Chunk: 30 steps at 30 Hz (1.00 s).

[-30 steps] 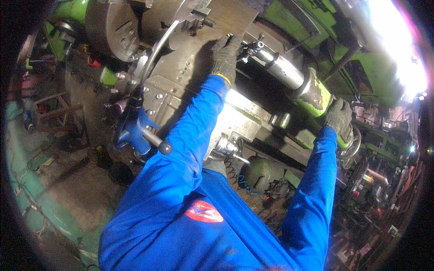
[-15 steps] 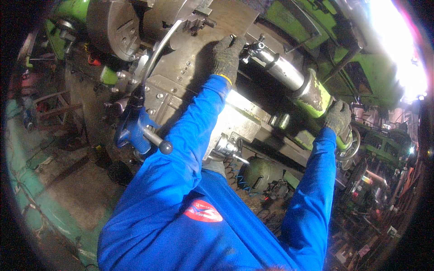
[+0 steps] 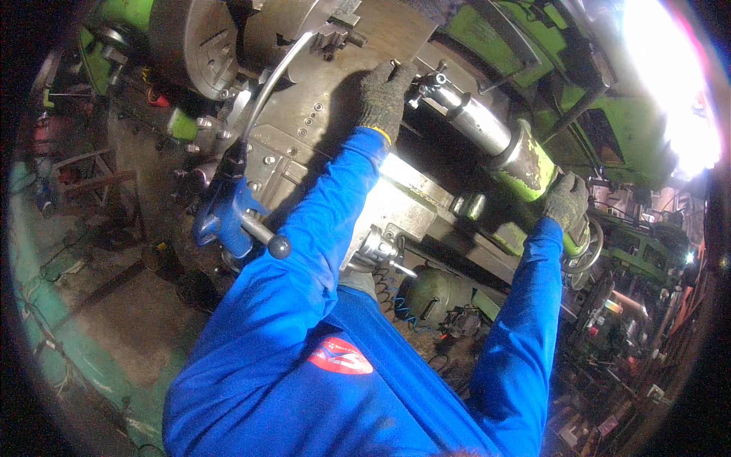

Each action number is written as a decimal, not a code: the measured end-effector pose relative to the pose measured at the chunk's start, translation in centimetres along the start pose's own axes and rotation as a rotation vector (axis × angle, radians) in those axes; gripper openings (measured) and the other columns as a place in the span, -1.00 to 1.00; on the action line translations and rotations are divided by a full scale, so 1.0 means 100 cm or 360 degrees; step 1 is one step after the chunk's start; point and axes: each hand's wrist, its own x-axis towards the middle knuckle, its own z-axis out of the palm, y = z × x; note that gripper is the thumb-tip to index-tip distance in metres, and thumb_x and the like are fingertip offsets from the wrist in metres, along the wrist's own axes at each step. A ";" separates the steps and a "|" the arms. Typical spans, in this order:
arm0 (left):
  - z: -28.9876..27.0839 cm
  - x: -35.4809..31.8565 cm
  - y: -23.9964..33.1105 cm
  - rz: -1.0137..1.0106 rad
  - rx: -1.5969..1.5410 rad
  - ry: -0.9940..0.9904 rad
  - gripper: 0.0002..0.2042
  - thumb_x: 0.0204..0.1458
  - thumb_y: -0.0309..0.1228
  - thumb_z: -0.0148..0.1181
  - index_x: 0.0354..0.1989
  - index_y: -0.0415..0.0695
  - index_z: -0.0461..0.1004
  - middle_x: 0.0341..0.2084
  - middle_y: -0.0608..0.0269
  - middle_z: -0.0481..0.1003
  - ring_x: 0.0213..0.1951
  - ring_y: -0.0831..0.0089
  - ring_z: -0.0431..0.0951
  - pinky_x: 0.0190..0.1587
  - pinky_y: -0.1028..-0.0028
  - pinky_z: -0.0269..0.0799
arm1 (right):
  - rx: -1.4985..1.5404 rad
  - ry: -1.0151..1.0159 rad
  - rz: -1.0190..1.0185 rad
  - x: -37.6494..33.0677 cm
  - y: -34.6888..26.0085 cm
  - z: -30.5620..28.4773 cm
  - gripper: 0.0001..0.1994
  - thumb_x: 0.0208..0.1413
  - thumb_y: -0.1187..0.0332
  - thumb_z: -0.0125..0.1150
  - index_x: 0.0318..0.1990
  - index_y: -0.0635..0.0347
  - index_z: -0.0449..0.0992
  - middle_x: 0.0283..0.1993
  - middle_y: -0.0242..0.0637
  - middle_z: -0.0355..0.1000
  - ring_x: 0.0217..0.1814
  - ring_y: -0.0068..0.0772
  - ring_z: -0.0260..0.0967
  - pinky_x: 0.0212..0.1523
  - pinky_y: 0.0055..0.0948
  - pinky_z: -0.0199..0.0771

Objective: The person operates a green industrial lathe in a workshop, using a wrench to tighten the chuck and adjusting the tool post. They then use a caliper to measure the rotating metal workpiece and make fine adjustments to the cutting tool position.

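Two gloved hands at work on a green lathe, either end of its steel quill.

The steel quill (image 3: 478,122) runs slantwise, its long axis from upper left down to lower right, its tip pointing at the left hand (image 3: 384,93), which lies flat and unclenched on the grey carriage plate (image 3: 320,114) just beside that tip. At the quill's other end, the right hand (image 3: 565,201) is clenched around the handwheel (image 3: 585,251).

Both hands wear dark grey knitted cloth gloves, left hand (image 3: 384,95) on a dull, oily grey metal lathe carriage (image 3: 320,129), right hand (image 3: 565,202) by the polished steel tailstock cylinder (image 3: 480,122) with chipped yellow-green paint. The blue cloth sleeves (image 3: 320,228) look smooth and matt.
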 end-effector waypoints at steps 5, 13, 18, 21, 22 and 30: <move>-0.002 -0.002 0.011 -0.0234 -0.0184 -0.0028 -0.71 0.22 -0.23 0.21 -0.04 -0.17 0.59 -0.16 -0.15 0.58 -0.08 0.02 0.61 -0.05 0.17 0.50 | 0.0026 -0.0052 0.0070 0.001 -0.002 -0.001 -0.51 0.24 0.00 0.06 -0.04 0.27 0.66 0.07 0.11 0.56 0.14 0.19 0.47 0.19 0.00 0.40; 0.000 0.001 0.023 -0.0579 -0.0624 0.0015 -0.63 0.20 -0.16 0.29 -0.04 -0.24 0.60 -0.18 0.02 0.61 -0.16 0.18 0.59 -0.09 0.24 0.47 | 0.0030 0.0002 -0.0002 0.002 0.011 0.006 -0.52 0.26 0.01 0.04 -0.03 0.25 0.66 0.09 0.10 0.55 0.17 0.18 0.46 0.23 0.01 0.37; 0.006 0.000 0.017 -0.0750 -0.1068 0.0156 -0.67 0.20 -0.22 0.34 -0.10 -0.29 0.63 -0.27 0.18 0.63 -0.26 0.43 0.54 -0.17 0.35 0.46 | 0.0010 -0.0070 0.0056 0.001 0.000 0.001 -0.52 0.26 0.00 0.06 -0.01 0.25 0.65 0.10 0.08 0.55 0.17 0.16 0.46 0.23 0.01 0.37; 0.006 0.000 0.019 -0.0731 -0.1083 0.0142 -0.67 0.21 -0.22 0.33 -0.10 -0.29 0.63 -0.27 0.18 0.63 -0.26 0.44 0.54 -0.17 0.36 0.45 | 0.0000 -0.0043 0.0069 0.001 0.003 0.002 -0.52 0.25 0.00 0.07 -0.01 0.24 0.65 0.10 0.07 0.55 0.17 0.16 0.46 0.23 0.01 0.37; 0.006 0.000 0.020 -0.0763 -0.1077 0.0146 -0.67 0.21 -0.22 0.33 -0.09 -0.29 0.62 -0.26 0.17 0.63 -0.25 0.42 0.54 -0.16 0.35 0.46 | 0.0004 -0.0032 0.0068 0.001 0.005 0.003 -0.52 0.25 0.00 0.07 -0.01 0.23 0.65 0.10 0.07 0.55 0.17 0.16 0.46 0.23 0.01 0.37; 0.014 0.004 -0.007 -0.0627 -0.0901 0.0126 -0.62 0.21 -0.19 0.30 -0.05 -0.32 0.59 -0.21 0.06 0.62 -0.19 0.32 0.57 -0.11 0.30 0.47 | 0.0055 -0.0053 0.0056 0.002 0.003 0.002 -0.55 0.24 0.01 0.07 -0.06 0.20 0.67 0.08 0.09 0.56 0.15 0.19 0.46 0.21 0.03 0.38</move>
